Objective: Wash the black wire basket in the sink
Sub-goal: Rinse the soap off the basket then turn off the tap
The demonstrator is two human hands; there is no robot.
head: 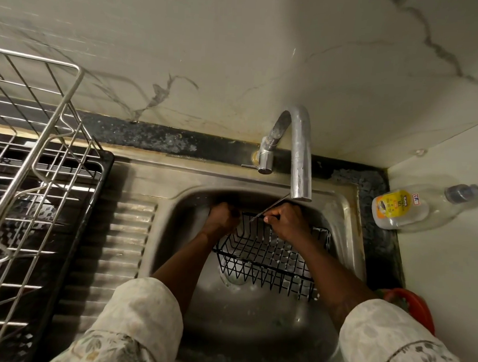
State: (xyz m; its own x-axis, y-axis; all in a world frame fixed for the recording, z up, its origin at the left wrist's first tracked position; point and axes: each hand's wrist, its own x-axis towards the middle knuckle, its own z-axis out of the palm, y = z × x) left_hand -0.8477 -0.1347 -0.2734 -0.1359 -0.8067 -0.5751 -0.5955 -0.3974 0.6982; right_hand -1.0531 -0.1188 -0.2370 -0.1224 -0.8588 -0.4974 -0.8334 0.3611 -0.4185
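The black wire basket [267, 259] sits tilted inside the steel sink [254, 325], over the drain, with white foam on its right wires. My left hand [223, 217] is closed around the basket's far left rim. My right hand [286, 219] is closed on a thin metal stick-like tool [270, 207] that slants up toward the tap spout and touches the basket's far rim. No water runs from the tap [301, 156].
A steel dish rack [35, 157] stands on a black tray at the left, beside the ribbed drainboard [122, 244]. A clear bottle with a yellow label [410, 208] lies on the counter at right. A red-orange object [412, 306] sits at the sink's right edge.
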